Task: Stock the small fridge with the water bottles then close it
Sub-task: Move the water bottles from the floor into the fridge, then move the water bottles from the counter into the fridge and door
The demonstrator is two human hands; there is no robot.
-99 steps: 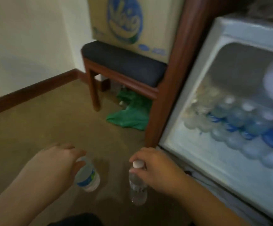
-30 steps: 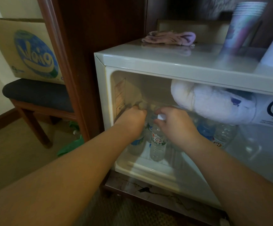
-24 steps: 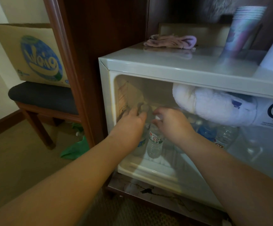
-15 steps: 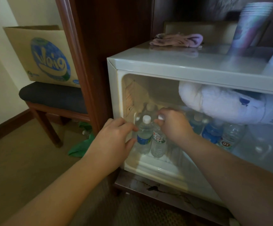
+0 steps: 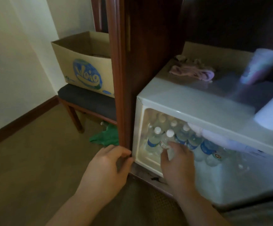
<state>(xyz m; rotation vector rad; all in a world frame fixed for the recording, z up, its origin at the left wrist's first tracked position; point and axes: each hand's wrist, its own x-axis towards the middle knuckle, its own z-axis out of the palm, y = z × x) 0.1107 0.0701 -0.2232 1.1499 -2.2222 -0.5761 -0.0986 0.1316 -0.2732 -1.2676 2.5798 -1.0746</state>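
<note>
A: I've got the right hand (image 5: 175, 162) at the fridge mouth, fingers wrapped loosely round the lower body of a clear water bottle (image 5: 166, 142) with a white cap. It's grasping that one, which leans a little to the left at the front of the row.

B: And the bottle beside it?

A: A blue-labelled bottle (image 5: 153, 141) stands upright just left of it, near the fridge's left wall, nobody touching it. More white-capped bottles are packed behind and to the right, blurred.

B: I see the left hand (image 5: 107, 167) outside the fridge.

A: Yes, it's empty, fingers curled and partly open, fingertips at the lower left corner of the small fridge (image 5: 197, 105) where it meets the dark wooden cabinet post (image 5: 116, 79). Whether it touches the frame I can't tell.

B: Arm pose?

A: Both forearms reach up from the bottom of my view, right wrist bent inward. The fridge is open. On its top lie a pink cloth (image 5: 192, 72) and a stack of cups (image 5: 259, 66).
</note>
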